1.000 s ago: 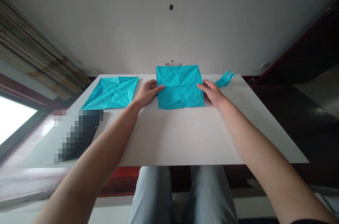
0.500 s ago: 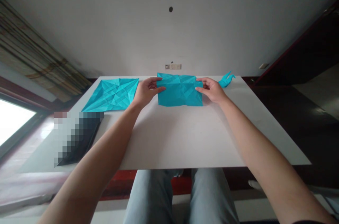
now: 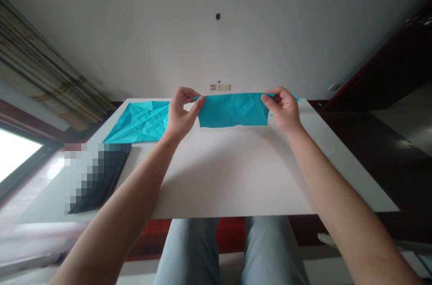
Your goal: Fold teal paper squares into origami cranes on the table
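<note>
A creased turquoise paper sheet (image 3: 233,109) hangs in the air above the far part of the white table (image 3: 232,172). My left hand (image 3: 180,114) pinches its left edge between thumb and fingers. My right hand (image 3: 284,109) pinches its right edge the same way. The sheet is stretched between both hands and looks like a narrow band from here.
A second creased turquoise sheet (image 3: 141,121) lies flat at the table's far left. A dark flat object (image 3: 97,177) rests near the left front edge. A small folded turquoise figure (image 3: 296,96) peeks out behind my right hand. My knees show under the front edge.
Both hands have lifted the sheet off the table and moved apart a little. The sheet has tipped, so it now shows as a narrow band.
</note>
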Action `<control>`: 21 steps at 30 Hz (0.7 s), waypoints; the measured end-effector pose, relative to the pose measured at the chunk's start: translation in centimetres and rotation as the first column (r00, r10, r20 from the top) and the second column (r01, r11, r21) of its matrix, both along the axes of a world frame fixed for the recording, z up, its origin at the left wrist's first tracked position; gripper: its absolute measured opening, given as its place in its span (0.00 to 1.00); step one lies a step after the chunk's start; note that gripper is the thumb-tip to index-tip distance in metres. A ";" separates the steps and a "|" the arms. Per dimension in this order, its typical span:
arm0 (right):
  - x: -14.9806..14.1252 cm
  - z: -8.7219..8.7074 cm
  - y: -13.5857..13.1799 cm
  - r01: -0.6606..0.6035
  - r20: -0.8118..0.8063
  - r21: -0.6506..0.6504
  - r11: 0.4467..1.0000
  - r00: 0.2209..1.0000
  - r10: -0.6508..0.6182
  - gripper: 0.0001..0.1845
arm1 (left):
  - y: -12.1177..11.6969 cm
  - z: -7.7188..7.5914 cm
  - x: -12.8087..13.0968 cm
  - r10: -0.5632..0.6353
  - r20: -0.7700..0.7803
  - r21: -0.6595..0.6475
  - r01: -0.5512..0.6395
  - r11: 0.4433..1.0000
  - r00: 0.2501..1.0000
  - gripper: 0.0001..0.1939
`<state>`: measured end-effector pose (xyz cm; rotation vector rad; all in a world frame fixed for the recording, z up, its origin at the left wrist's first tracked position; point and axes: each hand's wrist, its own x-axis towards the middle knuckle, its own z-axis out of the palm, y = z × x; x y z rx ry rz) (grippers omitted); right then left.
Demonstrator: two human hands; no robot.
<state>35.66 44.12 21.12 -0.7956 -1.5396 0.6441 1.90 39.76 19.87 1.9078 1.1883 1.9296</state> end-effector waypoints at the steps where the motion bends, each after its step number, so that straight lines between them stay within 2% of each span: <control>1: -0.2 0.2 -0.4 0.007 0.016 0.008 1.000 1.000 -0.007 0.36 | -0.5 0.5 0.0 0.032 -0.062 0.045 -0.030 0.999 0.998 0.20; 3: -0.5 0.7 -1.2 0.008 0.052 0.016 1.000 0.999 -0.009 0.35 | -1.7 1.8 0.1 0.022 -0.218 0.071 -0.006 0.997 0.976 0.19; 5: -0.7 1.1 -2.0 -0.035 0.065 -0.008 0.999 0.997 0.036 0.34 | -2.9 2.9 0.5 -0.074 -0.312 0.020 0.084 0.996 0.947 0.19; 8: -1.1 1.7 -2.8 -0.096 0.072 -0.046 0.994 0.992 0.099 0.32 | -4.3 3.7 1.9 -0.252 -0.382 -0.211 0.181 0.960 0.889 0.22; 14: -1.3 2.0 -3.5 -0.165 0.092 -0.104 0.981 0.980 0.174 0.32 | -5.4 2.8 5.3 -0.351 -0.361 -0.374 0.211 0.903 0.864 0.19; 17: -1.0 1.8 -3.0 -0.136 0.112 -0.094 0.986 0.983 0.147 0.33 | -5.2 2.4 5.3 -0.366 -0.325 -0.443 0.202 0.874 0.872 0.23; 21: -0.4 1.5 -1.8 -0.031 0.095 -0.011 0.999 0.995 0.032 0.36 | -4.3 2.1 4.3 -0.332 -0.277 -0.485 0.167 0.858 0.902 0.27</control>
